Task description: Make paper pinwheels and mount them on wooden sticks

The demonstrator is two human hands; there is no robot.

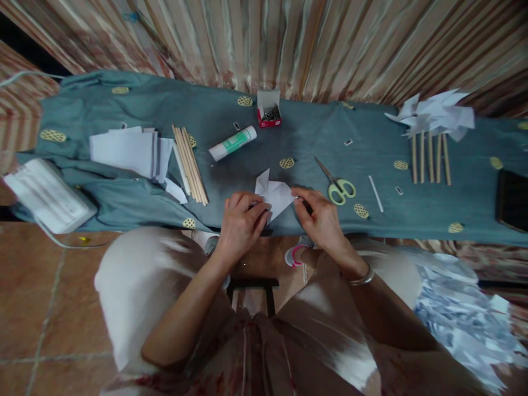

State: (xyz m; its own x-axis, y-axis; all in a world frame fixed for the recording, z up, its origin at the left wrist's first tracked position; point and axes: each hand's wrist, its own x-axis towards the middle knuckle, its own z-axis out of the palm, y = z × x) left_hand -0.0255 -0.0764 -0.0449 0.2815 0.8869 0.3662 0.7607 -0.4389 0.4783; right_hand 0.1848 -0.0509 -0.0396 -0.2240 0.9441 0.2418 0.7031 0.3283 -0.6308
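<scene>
A white paper pinwheel piece (277,196) with cut, bent points lies at the table's front edge, between my two hands. My left hand (244,221) is closed on its left side, the fingers curled over the paper and partly hiding it. With thumb and forefinger, my right hand (318,215) pinches the right-hand tip; a bracelet circles that wrist. Close to the right hand lie scissors (339,190) with light green handles, their blades pointing away from me. A glue stick (233,143) with a green label rests beyond the left hand.
An open red box (269,116) of small metal pins stands at the back. Left are wooden sticks (193,168), stacked paper (124,151) and a white power strip (51,195). Finished pinwheels (443,116) on sticks, a dark device (511,199) and paper scraps (464,319) are right.
</scene>
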